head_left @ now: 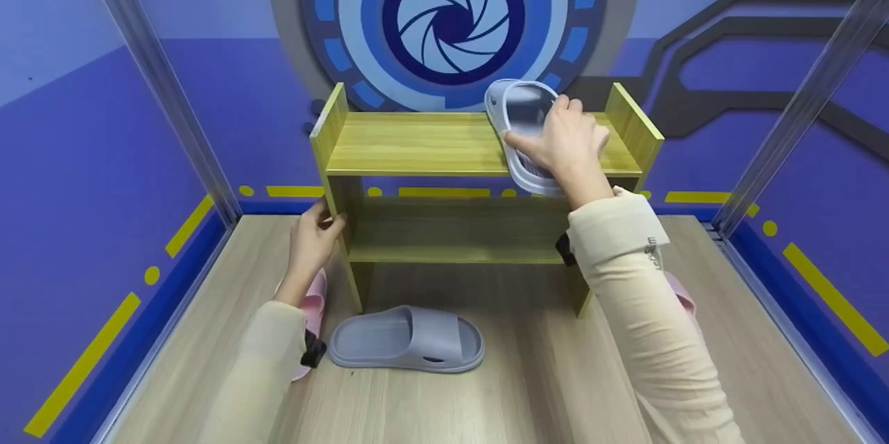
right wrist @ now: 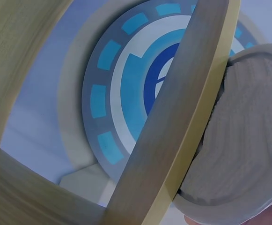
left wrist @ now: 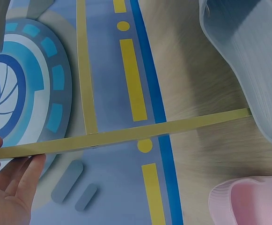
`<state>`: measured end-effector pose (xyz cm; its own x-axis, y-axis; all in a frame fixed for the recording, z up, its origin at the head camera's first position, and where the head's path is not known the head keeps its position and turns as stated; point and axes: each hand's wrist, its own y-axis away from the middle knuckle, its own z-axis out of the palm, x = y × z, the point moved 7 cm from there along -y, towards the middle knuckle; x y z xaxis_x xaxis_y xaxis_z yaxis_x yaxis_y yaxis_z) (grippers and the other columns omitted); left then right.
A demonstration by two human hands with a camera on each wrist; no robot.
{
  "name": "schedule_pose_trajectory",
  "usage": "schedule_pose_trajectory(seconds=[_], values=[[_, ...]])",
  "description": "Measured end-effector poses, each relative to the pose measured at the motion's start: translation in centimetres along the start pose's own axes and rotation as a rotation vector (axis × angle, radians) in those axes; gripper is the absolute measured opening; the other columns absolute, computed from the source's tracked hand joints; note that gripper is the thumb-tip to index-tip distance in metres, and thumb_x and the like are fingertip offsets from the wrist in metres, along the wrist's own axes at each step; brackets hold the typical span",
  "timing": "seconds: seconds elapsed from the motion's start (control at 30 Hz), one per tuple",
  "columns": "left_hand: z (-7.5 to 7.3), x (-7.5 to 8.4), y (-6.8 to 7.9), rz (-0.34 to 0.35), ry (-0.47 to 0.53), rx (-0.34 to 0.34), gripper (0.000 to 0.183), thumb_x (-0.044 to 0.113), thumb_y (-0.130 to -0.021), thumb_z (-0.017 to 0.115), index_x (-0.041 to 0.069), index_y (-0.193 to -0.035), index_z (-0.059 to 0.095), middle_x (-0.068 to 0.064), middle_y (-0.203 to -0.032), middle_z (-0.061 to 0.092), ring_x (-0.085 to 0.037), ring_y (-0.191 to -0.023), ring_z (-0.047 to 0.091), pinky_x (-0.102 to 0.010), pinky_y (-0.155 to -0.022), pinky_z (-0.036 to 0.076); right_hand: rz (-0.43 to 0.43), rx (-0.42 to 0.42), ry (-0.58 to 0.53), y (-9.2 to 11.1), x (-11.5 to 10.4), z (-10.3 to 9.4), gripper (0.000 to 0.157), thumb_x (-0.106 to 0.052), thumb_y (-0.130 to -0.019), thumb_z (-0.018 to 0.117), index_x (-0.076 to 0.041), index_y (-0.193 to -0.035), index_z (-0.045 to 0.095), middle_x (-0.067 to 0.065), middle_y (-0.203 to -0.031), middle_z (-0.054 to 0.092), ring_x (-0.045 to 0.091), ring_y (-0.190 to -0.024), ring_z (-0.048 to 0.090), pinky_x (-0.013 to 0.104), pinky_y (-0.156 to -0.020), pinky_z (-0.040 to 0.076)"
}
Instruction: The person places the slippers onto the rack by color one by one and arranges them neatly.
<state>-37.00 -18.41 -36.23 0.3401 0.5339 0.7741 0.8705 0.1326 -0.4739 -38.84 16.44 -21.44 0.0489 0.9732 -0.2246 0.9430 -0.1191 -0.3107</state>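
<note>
A grey slipper is gripped in my right hand, thumb along one edge and fingers along the other. It overlaps the right part of the top board of a small wooden rack, its near end reaching past the front edge. In the right wrist view the slipper's sole shows beside the board. My left hand pinches the rack's left side panel between thumb and fingers. Another grey slipper lies sideways on the floor before the rack.
A pink slipper lies left of the rack, partly behind my left arm. Another pink one shows past my right sleeve. The rack has a lower shelf and raised sides. A patterned blue wall stands behind.
</note>
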Motion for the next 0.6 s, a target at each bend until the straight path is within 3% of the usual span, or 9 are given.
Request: schedule_pose_trajectory(seconds=[0.6], values=[[0.04, -0.09, 0.06, -0.018, 0.007, -0.006, 0.022, 0.006, -0.080, 0.058, -0.003, -0.100, 0.059, -0.020, -0.098, 0.061, -0.030, -0.089, 0.060, -0.039, -0.072, 0.048, 0.049, 0.014, 0.021, -0.77, -0.48, 0.61, 0.097, -0.068, -0.066, 0.052, 0.005, -0.126, 0.033, 0.021, -0.113, 0.042, 0.040, -0.098, 0.046, 0.050, -0.070, 0.039]])
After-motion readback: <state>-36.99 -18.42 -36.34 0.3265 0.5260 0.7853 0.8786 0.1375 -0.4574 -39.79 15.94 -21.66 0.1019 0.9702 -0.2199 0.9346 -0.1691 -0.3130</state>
